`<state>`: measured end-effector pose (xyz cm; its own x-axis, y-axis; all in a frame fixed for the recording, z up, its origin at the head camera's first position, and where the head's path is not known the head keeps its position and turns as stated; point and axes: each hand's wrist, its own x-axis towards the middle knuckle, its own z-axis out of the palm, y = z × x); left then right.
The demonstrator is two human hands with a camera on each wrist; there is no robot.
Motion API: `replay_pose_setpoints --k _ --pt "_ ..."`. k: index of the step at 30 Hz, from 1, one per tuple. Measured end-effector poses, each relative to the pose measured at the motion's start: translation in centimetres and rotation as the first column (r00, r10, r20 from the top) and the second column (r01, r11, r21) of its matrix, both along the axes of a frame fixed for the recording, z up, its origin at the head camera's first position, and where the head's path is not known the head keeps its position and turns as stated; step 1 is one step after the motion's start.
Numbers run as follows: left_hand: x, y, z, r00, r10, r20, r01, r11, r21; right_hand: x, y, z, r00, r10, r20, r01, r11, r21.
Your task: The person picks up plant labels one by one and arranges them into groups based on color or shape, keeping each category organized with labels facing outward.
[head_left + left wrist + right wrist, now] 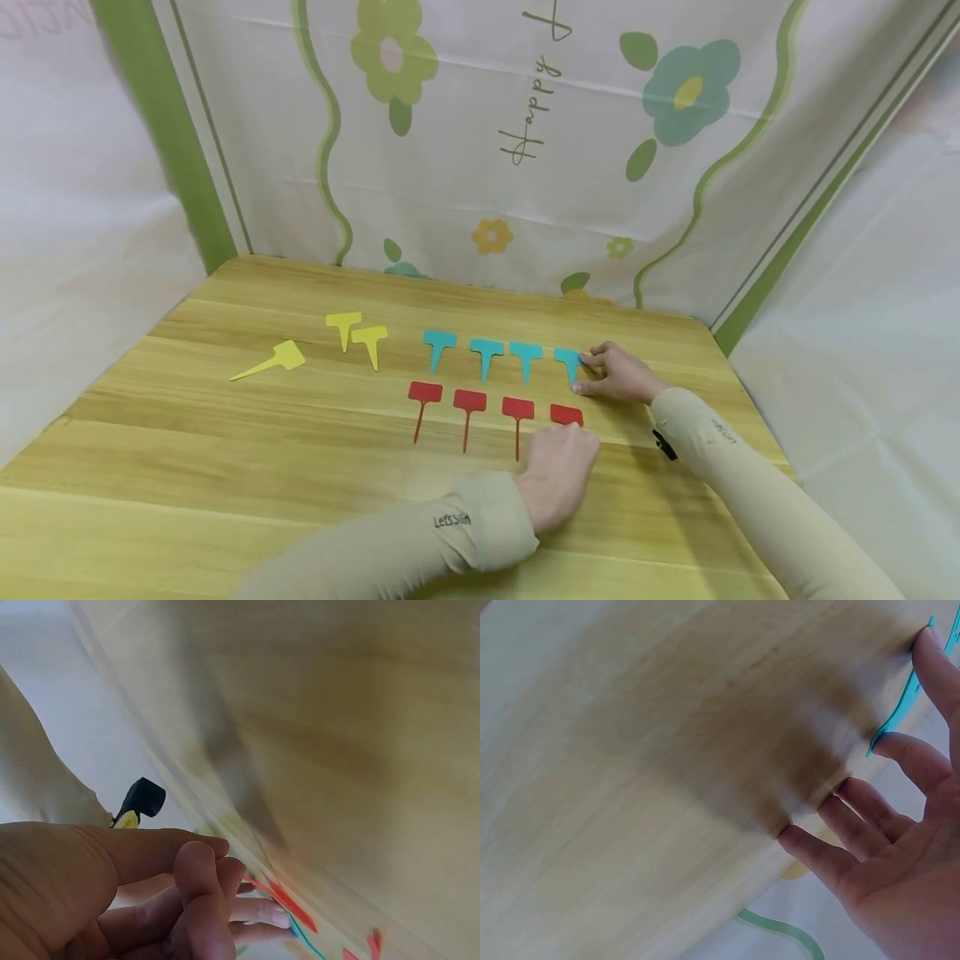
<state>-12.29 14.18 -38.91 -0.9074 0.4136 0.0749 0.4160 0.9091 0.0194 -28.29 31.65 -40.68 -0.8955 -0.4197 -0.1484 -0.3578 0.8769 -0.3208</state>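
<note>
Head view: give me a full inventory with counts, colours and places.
Yellow tags: three, yellow, left on table
Blue tags: four, blue, row right of yellow
Red tags: four, red, row nearer than blue
Table: one, wood-toned, under tags
Backdrop: one, floral white, behind table
Side sheeting: count unclear, whitish, both sides
Black device: one, black, right wrist
Sleeves: two, beige, both arms
Left hand: one, bare, at rightmost red tag
Right hand: one, bare, touching rightmost blue tag

Behind the wooden table (225, 467) hangs a cloth (442, 179) — white, flower-printed.
</note>
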Motion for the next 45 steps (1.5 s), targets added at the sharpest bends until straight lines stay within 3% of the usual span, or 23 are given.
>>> replay_pose_setpoints --k 12,19,23,28,35,45 --pt "0.1 0.4 -0.4 0.999 -0.029 -0.017 0.029 1.0 -0.006 0.0 -0.1 0.0 1.0 -0.011 -0.008 0.011 1.0 -0.006" --pt "-0.3 -1.6 -0.3 0.987 -0.16 -0.016 0.161 0.985 0.059 0.0 0.0 0.2 1.0 -0.004 -0.007 0.004 1.0 -0.002" --pt "-0.9 -4.4 0.3 0.986 -0.164 -0.035 0.167 0.978 0.125 0.0 0.2 0.3 1.0 -0.009 0.0 0.009 1.0 -0.005" --pt "-2.1 -9.4 1.3 0.99 -0.114 -0.081 0.127 0.973 0.19 0.1 0.5 0.6 1.0 -0.013 0.005 0.013 1.0 -0.013" --pt "-3.6 -15.9 1.7 0.997 -0.027 -0.077 0.047 0.962 0.268 0.0 0.8 0.6 1.0 -0.008 0.007 0.008 1.0 -0.012" --pt "-5.6 -23.8 1.6 0.99 0.122 -0.072 -0.104 0.97 0.219 0.1 0.8 0.3 1.0 -0.01 0.009 0.01 1.0 -0.007"
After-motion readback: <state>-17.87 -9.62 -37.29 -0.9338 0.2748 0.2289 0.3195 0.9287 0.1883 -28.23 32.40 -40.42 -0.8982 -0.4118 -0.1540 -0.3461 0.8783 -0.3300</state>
